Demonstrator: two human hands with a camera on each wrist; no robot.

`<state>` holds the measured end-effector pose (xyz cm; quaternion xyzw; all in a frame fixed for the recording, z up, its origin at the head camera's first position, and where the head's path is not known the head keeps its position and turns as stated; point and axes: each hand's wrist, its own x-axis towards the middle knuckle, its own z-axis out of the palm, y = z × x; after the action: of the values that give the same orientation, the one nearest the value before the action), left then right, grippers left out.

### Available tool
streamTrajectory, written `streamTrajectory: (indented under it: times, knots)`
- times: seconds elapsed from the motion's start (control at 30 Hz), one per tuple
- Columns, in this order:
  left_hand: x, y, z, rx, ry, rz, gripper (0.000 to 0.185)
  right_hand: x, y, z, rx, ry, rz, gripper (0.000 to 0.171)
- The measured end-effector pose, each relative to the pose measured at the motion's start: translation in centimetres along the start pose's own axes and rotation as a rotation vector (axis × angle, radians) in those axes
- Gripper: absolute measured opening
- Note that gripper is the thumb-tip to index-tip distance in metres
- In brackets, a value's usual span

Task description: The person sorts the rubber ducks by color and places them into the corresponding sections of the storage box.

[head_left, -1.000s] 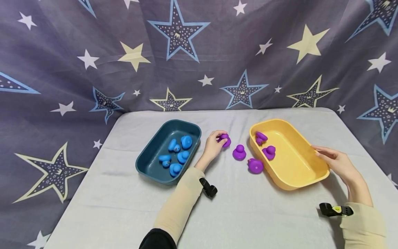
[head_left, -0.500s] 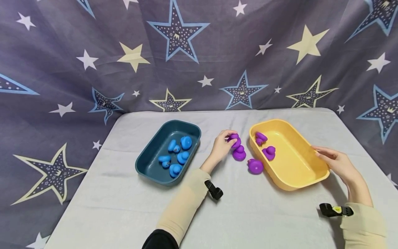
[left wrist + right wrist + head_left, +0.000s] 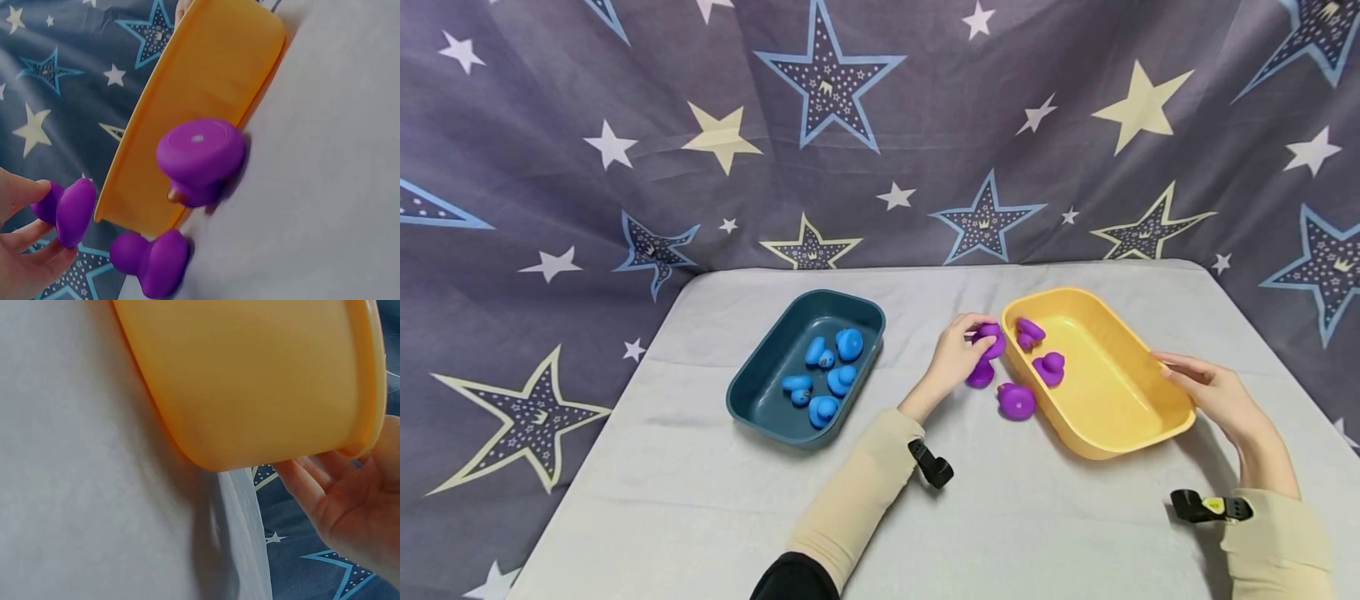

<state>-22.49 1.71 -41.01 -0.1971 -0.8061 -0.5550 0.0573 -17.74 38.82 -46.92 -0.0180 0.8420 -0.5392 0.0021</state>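
My left hand (image 3: 961,354) pinches a purple toy duck (image 3: 990,341) just left of the yellow tub's (image 3: 1120,417) rim; the left wrist view shows that duck (image 3: 67,209) between fingertips. Two more purple ducks lie on the table, one (image 3: 979,375) under the hand and one (image 3: 1017,401) against the tub wall (image 3: 200,159). Two purple ducks (image 3: 1049,367) sit inside the tub. My right hand (image 3: 1202,387) rests on the tub's right rim with fingers straight, seen in the right wrist view at the tub's edge (image 3: 344,487).
A dark teal tub (image 3: 752,400) holding several blue ducks (image 3: 831,371) sits to the left. A grey cloth covers the table (image 3: 700,500). A star-patterned curtain (image 3: 850,125) hangs behind and around it.
My left hand has carried the purple duck rightward, from near the teal tub to the yellow tub's left rim. The right hand and the tubs have stayed put.
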Motion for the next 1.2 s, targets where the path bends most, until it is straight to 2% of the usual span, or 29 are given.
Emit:
streamTrajectory:
  times: [0.2, 0.3, 0.47, 0.6, 0.7, 0.97, 1.1, 1.2]
  knots:
    - [0.0, 0.6, 0.9, 0.003, -0.019, 0.007, 0.025, -0.2, -0.2, 0.1, 0.002, -0.006, 0.004, 0.061]
    - [0.0, 0.9, 1.3, 0.001, -0.027, 0.016, 0.025, -0.4, -0.8, 0.2, -0.004, -0.011, 0.008, 0.053]
    - [-0.1, 1.4, 1.9, -0.018, -0.042, 0.038, 0.024, -1.3, -3.6, 0.8, -0.015, -0.013, -0.004, 0.032]
    - [-0.2, 2.0, 2.3, -0.028, -0.056, 0.040, 0.024, -1.8, -5.1, 1.1, -0.003, -0.013, -0.005, 0.031]
    - [-0.3, 2.5, 2.6, -0.020, -0.069, 0.049, 0.023, -1.7, -4.9, 0.9, -0.027, -0.024, -0.003, 0.034]
    - [-0.4, 3.4, 3.3, 0.021, -0.104, 0.063, 0.023, -0.7, -2.2, 0.3, -0.038, -0.008, 0.028, 0.045]
    - [-0.5, 3.6, 3.8, 0.052, -0.121, 0.084, 0.023, -0.8, -2.7, 0.4, -0.048, -0.012, 0.016, 0.042]
    - [-0.6, 3.8, 4.2, 0.060, -0.131, 0.099, 0.024, -1.3, -4.1, 0.7, -0.033, -0.002, 0.018, 0.033]
